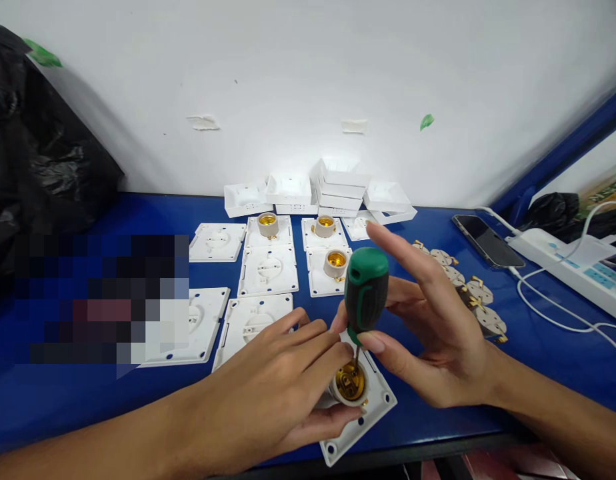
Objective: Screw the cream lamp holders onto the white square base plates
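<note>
My right hand pinches a green and black screwdriver low on its handle, with the index finger raised away. The screwdriver stands nearly upright, its shaft reaching down into a lamp socket with a brass inside. Around that socket my left hand is closed, thumb at the near side and fingers at the far side. Beneath the socket lies a square white plate, turned at an angle near the table's front edge. The screwdriver's tip is hard to make out inside the socket.
White plates lie in rows, some bearing sockets. White boxes are stacked by the wall. Loose socket parts, a phone and a power strip with cables lie right. A black bag stands left.
</note>
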The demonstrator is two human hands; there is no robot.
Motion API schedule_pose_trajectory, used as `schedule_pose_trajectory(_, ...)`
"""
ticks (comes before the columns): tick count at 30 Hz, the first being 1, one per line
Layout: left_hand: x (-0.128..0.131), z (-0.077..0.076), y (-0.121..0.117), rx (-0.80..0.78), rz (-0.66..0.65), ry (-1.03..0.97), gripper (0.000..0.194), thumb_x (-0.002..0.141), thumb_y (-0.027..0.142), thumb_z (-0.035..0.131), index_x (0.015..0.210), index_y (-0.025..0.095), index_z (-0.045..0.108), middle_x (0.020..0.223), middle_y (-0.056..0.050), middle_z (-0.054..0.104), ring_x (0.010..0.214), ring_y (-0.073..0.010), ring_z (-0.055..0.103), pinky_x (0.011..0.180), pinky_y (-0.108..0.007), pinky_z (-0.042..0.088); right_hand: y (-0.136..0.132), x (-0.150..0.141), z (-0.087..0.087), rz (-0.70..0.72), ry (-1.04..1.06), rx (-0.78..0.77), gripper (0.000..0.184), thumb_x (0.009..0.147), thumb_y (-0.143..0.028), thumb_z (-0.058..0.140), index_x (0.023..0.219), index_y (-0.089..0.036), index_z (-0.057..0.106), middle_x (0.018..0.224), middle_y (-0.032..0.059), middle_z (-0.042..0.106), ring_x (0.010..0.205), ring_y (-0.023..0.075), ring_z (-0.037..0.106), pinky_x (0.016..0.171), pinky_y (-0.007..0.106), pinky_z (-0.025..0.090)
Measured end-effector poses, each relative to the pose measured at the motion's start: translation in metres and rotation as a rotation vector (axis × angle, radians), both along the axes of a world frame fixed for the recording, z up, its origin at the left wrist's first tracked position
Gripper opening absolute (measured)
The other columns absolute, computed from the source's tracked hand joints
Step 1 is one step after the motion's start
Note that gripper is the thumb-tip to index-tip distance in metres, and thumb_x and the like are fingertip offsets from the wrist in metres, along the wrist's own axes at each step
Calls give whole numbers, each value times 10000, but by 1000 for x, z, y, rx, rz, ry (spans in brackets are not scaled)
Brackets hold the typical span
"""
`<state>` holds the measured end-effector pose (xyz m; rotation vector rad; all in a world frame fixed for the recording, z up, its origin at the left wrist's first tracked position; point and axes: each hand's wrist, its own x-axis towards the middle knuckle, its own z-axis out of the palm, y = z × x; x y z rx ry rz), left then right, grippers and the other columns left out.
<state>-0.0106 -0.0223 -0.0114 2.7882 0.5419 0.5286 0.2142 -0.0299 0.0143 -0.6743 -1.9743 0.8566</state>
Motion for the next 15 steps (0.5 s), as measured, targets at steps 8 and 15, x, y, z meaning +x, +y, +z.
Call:
schedule_pose_trajectory(8, 0, 0, -2, -9, 8, -48, 280, 995, 366, 672, 1172, 160, 602, 1010, -51, 726, 920, -253, 692, 936, -420, 489, 10, 16, 21, 147, -92, -150, 718, 954, -98, 652, 1567, -285, 330, 1137, 61, 722, 975, 199, 744, 854, 373, 666)
schedule_pose_trajectory(15, 2, 2, -3, -38, 17, -31, 200, 1033, 365, 624, 1064, 168, 616, 959, -37, 715, 871, -228, 669, 886, -386, 469, 19, 23, 17, 178, -20, -39, 999, 777, -50, 843, 1545, -410, 315, 1079, 1, 709, 846, 190, 742, 668, 330, 674)
